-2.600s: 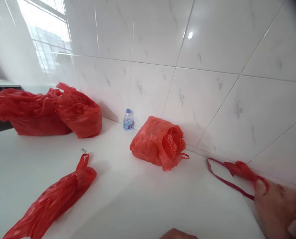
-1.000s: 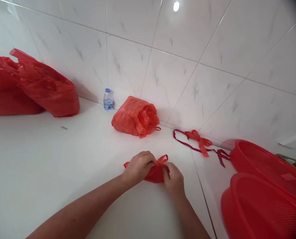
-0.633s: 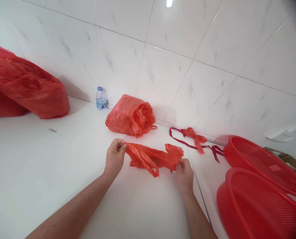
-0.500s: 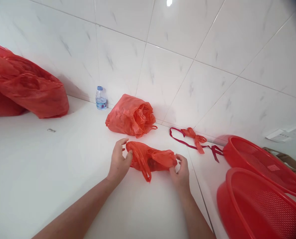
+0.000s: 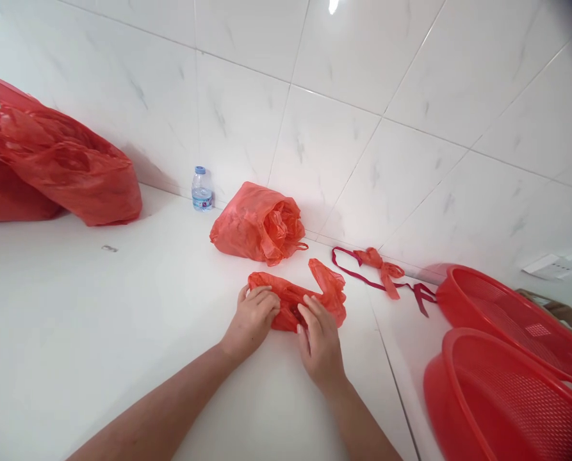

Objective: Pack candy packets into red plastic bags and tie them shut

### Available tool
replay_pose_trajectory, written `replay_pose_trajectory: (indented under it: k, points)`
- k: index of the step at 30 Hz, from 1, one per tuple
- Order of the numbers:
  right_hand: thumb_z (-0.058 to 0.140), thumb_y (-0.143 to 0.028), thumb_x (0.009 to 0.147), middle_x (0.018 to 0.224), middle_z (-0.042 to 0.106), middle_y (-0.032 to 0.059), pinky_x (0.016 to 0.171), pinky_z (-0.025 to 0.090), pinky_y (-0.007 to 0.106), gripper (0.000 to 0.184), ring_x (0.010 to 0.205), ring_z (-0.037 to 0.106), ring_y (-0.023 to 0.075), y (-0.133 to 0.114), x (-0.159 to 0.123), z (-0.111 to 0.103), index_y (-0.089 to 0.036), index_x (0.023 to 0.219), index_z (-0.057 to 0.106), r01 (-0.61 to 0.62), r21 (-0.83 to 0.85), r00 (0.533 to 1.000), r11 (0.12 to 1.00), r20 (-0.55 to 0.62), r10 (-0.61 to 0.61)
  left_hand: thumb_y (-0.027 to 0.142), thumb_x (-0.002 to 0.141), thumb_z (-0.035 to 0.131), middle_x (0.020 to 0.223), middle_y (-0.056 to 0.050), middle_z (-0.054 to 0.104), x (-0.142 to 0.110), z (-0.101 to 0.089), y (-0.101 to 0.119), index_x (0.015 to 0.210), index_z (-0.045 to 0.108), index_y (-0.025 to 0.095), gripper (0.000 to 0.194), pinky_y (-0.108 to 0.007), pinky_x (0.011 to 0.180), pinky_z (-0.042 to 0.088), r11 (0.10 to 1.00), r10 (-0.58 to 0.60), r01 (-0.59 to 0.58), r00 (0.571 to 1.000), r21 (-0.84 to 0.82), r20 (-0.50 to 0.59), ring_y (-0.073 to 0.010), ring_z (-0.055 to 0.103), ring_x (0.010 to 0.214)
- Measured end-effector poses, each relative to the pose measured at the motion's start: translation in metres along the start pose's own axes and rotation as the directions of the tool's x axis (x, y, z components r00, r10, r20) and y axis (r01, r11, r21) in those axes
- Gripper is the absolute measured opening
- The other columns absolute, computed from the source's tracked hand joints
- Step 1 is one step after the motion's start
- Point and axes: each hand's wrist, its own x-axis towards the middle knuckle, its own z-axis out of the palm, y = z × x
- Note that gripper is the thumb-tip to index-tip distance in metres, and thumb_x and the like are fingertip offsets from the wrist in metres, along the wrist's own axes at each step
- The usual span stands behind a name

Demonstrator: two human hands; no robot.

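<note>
A small red plastic bag (image 5: 286, 287) lies on the white table, its opening roughly in the middle and one handle standing up at the right end. My left hand (image 5: 253, 319) has its fingers curled over the left part of this bag, gripping the plastic; its thumb is mostly hidden. Over the right part rests my right hand (image 5: 321, 342), fingers apart and touching the plastic near the opening. Something dark shows inside the bag between the hands, too covered to name.
Behind stands a fuller red plastic bag (image 5: 254, 224) near a water bottle (image 5: 202, 191) by the tiled wall. Large red bags (image 5: 74, 166) are at left. To the right lie a knotted red bag strip (image 5: 384, 272) with a dark red ribbon (image 5: 362, 277) and red plastic baskets (image 5: 463, 384).
The long bag at left is gone from there; a bag was untied and spread before me. Since half a second ago, both hands have moved inward from its ends toward the opening.
</note>
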Motion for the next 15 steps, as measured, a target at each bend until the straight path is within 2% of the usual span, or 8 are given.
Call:
replay_pose_trajectory:
  k: [2,4,5,7,9,12,14,15]
  points:
    - [0.041,-0.023,0.09,0.12,0.059,0.0113,0.092,0.045,0.045,0.036,0.118,0.051,0.0259,0.01,0.0,0.0,-0.018,0.125,0.05,-0.086,-0.04,0.996,0.995,0.031,0.087,0.014,0.089,0.037,0.084,-0.001,0.065,-0.001,-0.001,-0.001,0.081,0.053,0.022,0.019,-0.049,0.103,0.026,0.995,-0.054,0.052,0.998,-0.082,-0.023,-0.0181,0.057,0.097]
    - [0.036,-0.028,0.093,0.1,0.067,0.0095,0.079,0.049,0.038,0.032,0.095,0.062,0.0228,0.019,-0.002,-0.003,-0.017,0.112,0.059,-0.22,-0.107,0.971,0.97,0.068,0.228,0.019,0.09,0.036,0.078,0.001,0.06,-0.001,-0.004,-0.003,0.08,0.049,0.022,0.016,-0.047,0.101,0.03,0.971,-0.166,0.149,0.983,-0.184,-0.075,-0.0159,0.057,0.083]
    - [0.034,-0.031,0.094,0.087,0.069,0.0077,0.07,0.048,0.034,0.033,0.08,0.064,0.0201,0.022,-0.004,-0.004,-0.017,0.103,0.063,-0.287,-0.155,0.949,0.945,0.087,0.302,0.022,0.09,0.036,0.076,0.002,0.057,0.0,-0.005,-0.004,0.08,0.047,0.022,0.014,-0.044,0.096,0.035,0.943,-0.249,0.215,0.963,-0.254,-0.107,-0.0151,0.055,0.077]
    - [0.029,-0.035,0.095,0.066,0.064,0.0034,0.055,0.042,0.027,0.041,0.059,0.058,0.0152,0.026,-0.007,-0.007,-0.018,0.086,0.065,-0.369,-0.257,0.904,0.893,0.122,0.409,0.029,0.09,0.038,0.074,0.002,0.053,0.001,-0.008,-0.006,0.08,0.044,0.022,0.013,-0.035,0.079,0.044,0.844,-0.422,0.331,0.895,-0.421,-0.142,-0.0142,0.052,0.069]
    - [0.028,-0.037,0.095,0.058,0.061,0.0014,0.049,0.036,0.024,0.044,0.051,0.054,0.0132,0.026,-0.009,-0.008,-0.02,0.079,0.065,-0.381,-0.327,0.881,0.865,0.155,0.447,0.033,0.089,0.04,0.073,0.002,0.05,0.002,-0.009,-0.008,0.08,0.042,0.022,0.014,-0.028,0.065,0.044,0.726,-0.54,0.383,0.832,-0.571,-0.128,-0.0135,0.05,0.066]
    - [0.032,-0.037,0.092,0.059,0.063,0.0013,0.046,0.035,0.024,0.037,0.05,0.056,0.0141,0.024,-0.01,-0.004,-0.022,0.096,0.065,-0.356,-0.372,0.882,0.857,0.17,0.44,0.034,0.089,0.041,0.07,0.003,0.05,0.004,-0.01,-0.011,0.08,0.042,0.022,0.015,-0.026,0.062,0.044,0.621,-0.59,0.384,0.802,-0.683,-0.086,-0.0128,0.051,0.064]
    - [0.038,-0.038,0.089,0.055,0.062,0.0006,0.044,0.033,0.025,0.035,0.047,0.056,0.0156,0.023,-0.01,-0.001,-0.023,0.113,0.06,-0.347,-0.395,0.878,0.851,0.18,0.442,0.035,0.09,0.041,0.073,0.002,0.052,0.004,-0.01,-0.011,0.083,0.044,0.022,0.015,-0.028,0.065,0.046,0.647,-0.575,0.374,0.811,-0.665,-0.103,-0.0135,0.053,0.068]
    - [0.041,-0.039,0.088,0.053,0.06,0.0,0.042,0.032,0.025,0.039,0.045,0.056,0.0163,0.023,-0.009,0.0,-0.022,0.119,0.056,-0.347,-0.404,0.871,0.847,0.195,0.45,0.034,0.09,0.041,0.079,0.0,0.054,0.004,-0.01,-0.009,0.087,0.046,0.022,0.013,-0.03,0.07,0.048,0.707,-0.547,0.35,0.822,-0.615,-0.161,-0.0148,0.056,0.074]
